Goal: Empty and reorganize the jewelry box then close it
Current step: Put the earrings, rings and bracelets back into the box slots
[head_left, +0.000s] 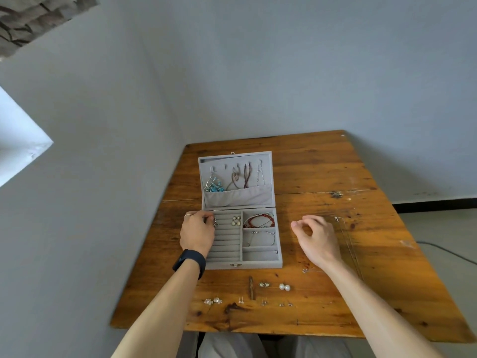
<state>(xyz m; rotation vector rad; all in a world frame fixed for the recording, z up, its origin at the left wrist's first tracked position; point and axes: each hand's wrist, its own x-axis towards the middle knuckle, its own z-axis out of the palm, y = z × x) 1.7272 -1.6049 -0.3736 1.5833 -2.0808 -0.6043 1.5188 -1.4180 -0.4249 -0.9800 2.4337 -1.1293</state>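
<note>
The grey jewelry box (258, 265) stands open on the wooden table, its lid (269, 174) upright with necklaces and turquoise earrings (213, 186) hanging from hooks. My left hand (197, 232) reaches into the ring-slot section and pinches a small silver earring (215, 223) at its far left. A pair of pale earrings (236, 220) sits in the slots beside it. Red bracelets (259, 220) fill the far right compartment, a silver bangle (263, 236) the middle one. My right hand (316, 237) hovers to the right of the box, fingers loosely curled, holding nothing.
Small earrings lie in rows on the table in front of the box: pearl studs (284, 287), flower studs (213, 301), tiny studs (263, 303). A thin chain (348, 239) stretches along the table's right side. The table (387, 293) sits in a corner of grey walls.
</note>
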